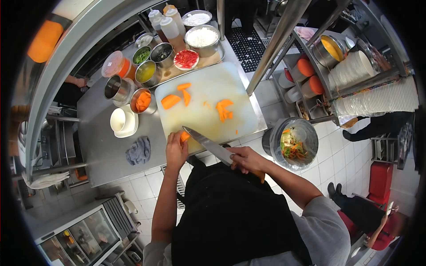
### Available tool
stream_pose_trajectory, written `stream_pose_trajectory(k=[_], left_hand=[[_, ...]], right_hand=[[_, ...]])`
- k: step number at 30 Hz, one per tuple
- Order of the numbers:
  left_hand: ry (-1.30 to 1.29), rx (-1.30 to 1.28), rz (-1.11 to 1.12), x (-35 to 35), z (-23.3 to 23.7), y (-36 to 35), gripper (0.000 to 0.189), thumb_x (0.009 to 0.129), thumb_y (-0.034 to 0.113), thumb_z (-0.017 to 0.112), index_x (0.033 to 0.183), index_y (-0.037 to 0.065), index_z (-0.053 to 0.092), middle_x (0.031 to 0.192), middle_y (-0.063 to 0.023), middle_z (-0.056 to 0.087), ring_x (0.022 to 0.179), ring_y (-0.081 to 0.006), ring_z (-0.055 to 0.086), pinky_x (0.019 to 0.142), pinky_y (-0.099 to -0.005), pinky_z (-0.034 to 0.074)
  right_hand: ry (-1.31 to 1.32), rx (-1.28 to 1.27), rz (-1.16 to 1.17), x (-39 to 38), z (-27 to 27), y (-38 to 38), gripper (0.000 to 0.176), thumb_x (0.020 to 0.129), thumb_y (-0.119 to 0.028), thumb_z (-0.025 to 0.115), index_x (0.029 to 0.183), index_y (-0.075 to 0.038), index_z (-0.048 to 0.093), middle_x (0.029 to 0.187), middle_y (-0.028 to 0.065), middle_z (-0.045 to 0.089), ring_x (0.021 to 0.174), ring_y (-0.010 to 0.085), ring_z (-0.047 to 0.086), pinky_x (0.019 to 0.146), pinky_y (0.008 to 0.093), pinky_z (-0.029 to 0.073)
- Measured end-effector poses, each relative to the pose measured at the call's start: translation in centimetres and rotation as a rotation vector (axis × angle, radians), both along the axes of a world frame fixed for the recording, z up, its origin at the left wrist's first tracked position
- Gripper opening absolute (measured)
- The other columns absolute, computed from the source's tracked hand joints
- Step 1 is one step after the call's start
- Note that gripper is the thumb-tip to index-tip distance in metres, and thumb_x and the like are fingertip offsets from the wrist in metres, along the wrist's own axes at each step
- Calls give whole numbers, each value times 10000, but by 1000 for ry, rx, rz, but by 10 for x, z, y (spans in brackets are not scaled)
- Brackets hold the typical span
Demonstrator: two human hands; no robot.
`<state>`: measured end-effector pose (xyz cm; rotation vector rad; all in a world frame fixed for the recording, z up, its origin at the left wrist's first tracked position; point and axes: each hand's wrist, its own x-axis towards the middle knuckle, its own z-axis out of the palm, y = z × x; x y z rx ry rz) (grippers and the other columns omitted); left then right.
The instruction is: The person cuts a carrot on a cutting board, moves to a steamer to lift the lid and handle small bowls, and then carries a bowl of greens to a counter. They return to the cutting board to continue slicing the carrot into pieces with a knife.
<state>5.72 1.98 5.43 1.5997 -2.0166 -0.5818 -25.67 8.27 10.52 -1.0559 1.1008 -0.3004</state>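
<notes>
At the near edge of the white cutting board (199, 95), my left hand (176, 151) is closed on a carrot piece (184, 136), its orange end showing past the fingers. My right hand (244, 160) grips a large knife (208, 145) by its handle. The blade points up and left, its tip close beside the carrot piece. Farther up the board lie a thick carrot chunk (170, 101), two smaller pieces beside it, and a small heap of cut carrot (224, 110) to the right.
Metal tubs, including one of carrot pieces (143, 101), stand left of the board. Squeeze bottles (171, 29) and a bowl of red pieces (186, 59) are behind. A grey cloth (138, 150) lies on the steel table (95, 133). A lined bin (294, 144) holds scraps. Another person (361, 213) is at lower right.
</notes>
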Motion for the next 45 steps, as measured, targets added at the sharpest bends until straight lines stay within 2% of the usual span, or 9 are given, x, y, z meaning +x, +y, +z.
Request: stream_pose_trajectory(k=[11, 17, 20, 29, 31, 33, 35, 41, 45], left_hand=[[17, 13, 0, 0, 2, -1, 362, 885, 45, 691, 1236, -25, 634, 1017, -213, 608, 958, -421, 616, 860, -486, 515], [8, 27, -1, 0, 0, -1, 362, 892, 54, 683, 1241, -26, 632, 1037, -218, 609, 981, -428, 615, 870, -493, 512], [-10, -82, -25, 0, -4, -2, 356, 895, 76, 684, 1230, -32, 629, 951, -187, 597, 819, -343, 614, 776, -450, 510], [-15, 50, 3, 0, 5, 0, 371, 886, 56, 680, 1246, -23, 630, 1043, -226, 607, 996, -438, 616, 878, -508, 510], [-13, -36, 7, -1, -2, 0, 362, 894, 78, 697, 1239, -19, 638, 965, -191, 596, 852, -367, 619, 804, -473, 517], [-16, -54, 1, 0, -5, 1, 375, 898, 85, 697, 1253, -18, 636, 980, -196, 597, 873, -374, 619, 812, -475, 517], [-22, -71, -1, 3, -7, 1, 387, 902, 93, 697, 1268, -17, 633, 996, -201, 598, 894, -380, 619, 819, -476, 517], [-13, -85, -29, -2, -4, 2, 442, 905, 91, 683, 1327, -23, 618, 1049, -206, 590, 948, -388, 618, 852, -472, 521], [-31, -53, -16, -1, -6, 2, 440, 898, 92, 678, 1320, -20, 623, 1053, -202, 587, 952, -385, 621, 847, -469, 525]], right_hand=[[-17, 41, 12, 5, -10, 4, 506, 1111, -207, 444, 1613, -143, 445, 875, 105, 727, 536, 89, 567, 532, 265, 549], [11, 25, -34, 15, -7, 9, 467, 1094, -173, 453, 1554, -129, 522, 812, 94, 689, 518, 121, 577, 512, 288, 530], [14, -12, -21, 17, -6, 6, 463, 1089, -168, 447, 1542, -120, 529, 817, 102, 694, 514, 129, 575, 513, 292, 530], [-314, 234, -98, -6, -28, -9, 520, 1076, -177, 475, 1582, -58, 466, 860, 128, 730, 498, 99, 563, 481, 259, 531], [-235, 179, -86, -7, -25, -7, 518, 1073, -169, 472, 1581, -68, 470, 860, 121, 730, 509, 94, 568, 485, 260, 531], [-155, 119, -77, -8, -15, -7, 516, 1071, -160, 469, 1580, -78, 475, 860, 114, 731, 520, 90, 573, 488, 262, 531], [116, -133, 31, -3, 1, -7, 496, 1046, -139, 499, 1539, -85, 517, 853, 161, 735, 544, 206, 634, 552, 353, 570], [367, -565, 150, 5, -9, 11, 471, 992, -151, 589, 1452, -55, 563, 864, 265, 704, 737, 460, 681, 731, 537, 573], [419, -650, 167, 12, -8, 19, 509, 981, -155, 603, 1468, -32, 523, 837, 239, 706, 734, 445, 691, 705, 551, 566]])
